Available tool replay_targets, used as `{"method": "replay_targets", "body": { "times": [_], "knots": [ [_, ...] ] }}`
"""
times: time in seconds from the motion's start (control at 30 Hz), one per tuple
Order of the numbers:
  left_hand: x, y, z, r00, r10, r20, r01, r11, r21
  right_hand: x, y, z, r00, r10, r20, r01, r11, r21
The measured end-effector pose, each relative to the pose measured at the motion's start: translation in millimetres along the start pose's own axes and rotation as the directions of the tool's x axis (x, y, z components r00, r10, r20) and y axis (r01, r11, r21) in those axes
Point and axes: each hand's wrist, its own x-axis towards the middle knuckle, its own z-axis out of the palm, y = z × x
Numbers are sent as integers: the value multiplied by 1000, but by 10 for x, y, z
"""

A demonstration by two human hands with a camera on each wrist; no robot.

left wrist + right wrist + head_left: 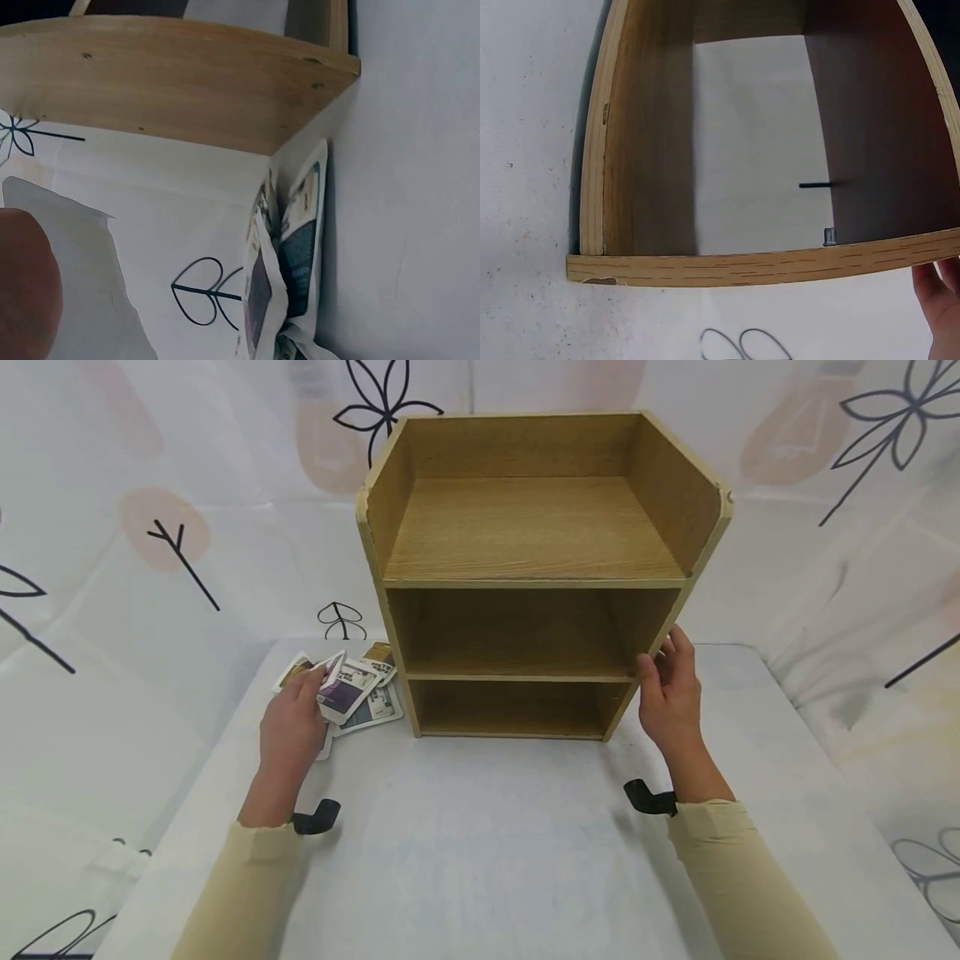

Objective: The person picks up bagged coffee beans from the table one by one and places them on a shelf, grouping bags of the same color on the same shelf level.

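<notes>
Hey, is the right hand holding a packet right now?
No, the right hand touches the side of the wooden shelf, while the left hand holds a packet.

In your head view, note a white tabletop [487,852] at 6 o'clock and, behind, a pale backdrop [240,460] printed with a flower [386,417] at 11, a second flower [909,412] at 2 and a twig [184,562] at 10.

The head view is bright, with soft shadows on the tabletop [480,852]; wrist views are dimmer and bend the shelf [765,268].
</notes>
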Motion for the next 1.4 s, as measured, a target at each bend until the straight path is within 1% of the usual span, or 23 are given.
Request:
{"method": "replay_targets", "body": {
  "times": [0.17,0.27,0.4,0.57,0.6,0.7,0.83,1.0,1.07,1.17,1.27,1.3,1.4],
  "knots": [
    [-26,80,-81,999,37,-25,-37,999,3,-3,5,4,1000,-12,-1,12,1000,2],
    [-46,147,-154,999,43,-21,-43,999,3,-3,-1,6,1000,-14,2,14,1000,7],
    [-83,249,-274,1000,16,20,-15,999,-33,-1,-10,6,1000,-19,3,19,1000,9],
    [-131,374,-422,994,-43,97,54,992,-112,1,-26,2,999,-32,8,32,999,4],
    [-143,392,-444,994,-49,102,63,989,-134,2,-31,1,999,-32,9,32,999,7],
    [-181,422,-485,995,-43,90,61,977,-206,-3,-64,-1,1000,-24,11,24,1000,7],
    [-226,419,-534,997,-23,71,45,945,-324,-5,-47,2,1000,-16,11,16,1000,4],
    [-260,395,-602,995,-48,91,85,887,-454,1,3,4,1000,-10,13,10,1000,3],
    [-265,391,-608,991,-80,110,124,861,-493,2,9,3,1000,-10,11,10,1000,2],
    [-269,397,-602,980,-132,152,193,831,-522,3,13,1,1000,-11,12,11,1000,0],
    [-274,416,-594,968,-165,191,243,810,-534,2,14,1,1000,-9,13,9,1000,-6],
    [-278,424,-593,966,-164,199,249,802,-544,1,13,1,1000,-8,14,8,1000,-7],
    [-293,453,-603,969,-132,207,232,774,-589,-1,10,3,1000,-5,13,5,1000,-10]
  ]
}}
